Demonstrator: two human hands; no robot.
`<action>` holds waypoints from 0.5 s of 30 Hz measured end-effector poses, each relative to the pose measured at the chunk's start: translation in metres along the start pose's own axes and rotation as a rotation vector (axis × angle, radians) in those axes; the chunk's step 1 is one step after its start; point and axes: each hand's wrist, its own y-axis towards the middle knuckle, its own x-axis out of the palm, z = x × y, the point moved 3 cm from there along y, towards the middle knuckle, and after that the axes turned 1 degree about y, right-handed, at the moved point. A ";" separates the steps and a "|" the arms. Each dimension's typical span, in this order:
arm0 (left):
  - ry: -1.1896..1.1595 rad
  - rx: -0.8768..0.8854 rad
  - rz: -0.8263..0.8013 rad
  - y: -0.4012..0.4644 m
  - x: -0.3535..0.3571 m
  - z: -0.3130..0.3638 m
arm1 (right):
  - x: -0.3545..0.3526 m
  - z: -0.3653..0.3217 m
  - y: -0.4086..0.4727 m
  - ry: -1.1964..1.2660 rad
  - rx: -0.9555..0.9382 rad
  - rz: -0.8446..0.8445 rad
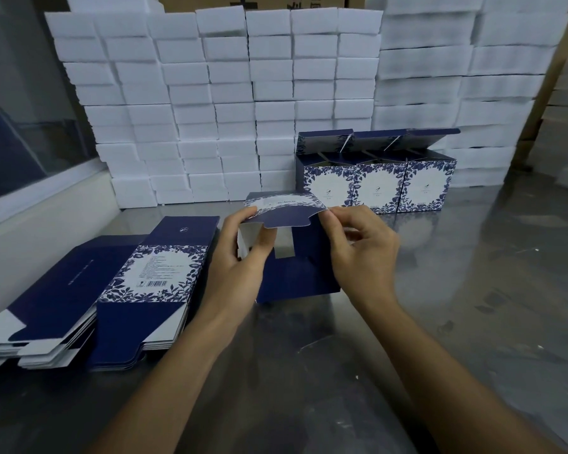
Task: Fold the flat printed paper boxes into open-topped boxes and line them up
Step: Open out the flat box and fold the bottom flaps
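Note:
A navy blue paper box [295, 273] with a floral border stands partly formed in the middle of the steel table. My left hand [240, 260] grips its left side, thumb inside the white interior. My right hand [361, 250] pinches the right end of its curved top flap [286, 208]. To the left lie two stacks of flat printed boxes [151, 283]. Behind and to the right, three folded boxes [377, 181] stand side by side in a row with their lids raised.
A wall of stacked white foam blocks [230, 103] lines the back of the table, with taller stacks at the right [473, 77]. A window and pale ledge [40, 204] run along the left. Bare steel tabletop [473, 306] lies at the right and front.

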 end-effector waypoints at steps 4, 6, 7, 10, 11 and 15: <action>-0.096 -0.050 0.090 0.004 -0.004 -0.004 | 0.006 -0.004 -0.003 0.090 0.052 -0.057; -0.137 -0.076 0.123 0.007 -0.007 -0.005 | 0.008 -0.006 -0.006 0.108 0.081 -0.047; -0.149 -0.086 0.132 0.008 -0.008 -0.006 | 0.009 -0.006 -0.008 0.102 0.085 -0.033; -0.184 -0.107 0.136 0.009 -0.007 -0.007 | 0.007 -0.006 -0.009 0.059 0.058 -0.022; -0.180 -0.106 0.132 0.009 -0.006 -0.008 | 0.006 -0.006 -0.009 0.034 0.037 -0.025; -0.169 -0.101 0.118 0.007 -0.004 -0.007 | 0.004 -0.008 -0.008 -0.049 -0.028 0.002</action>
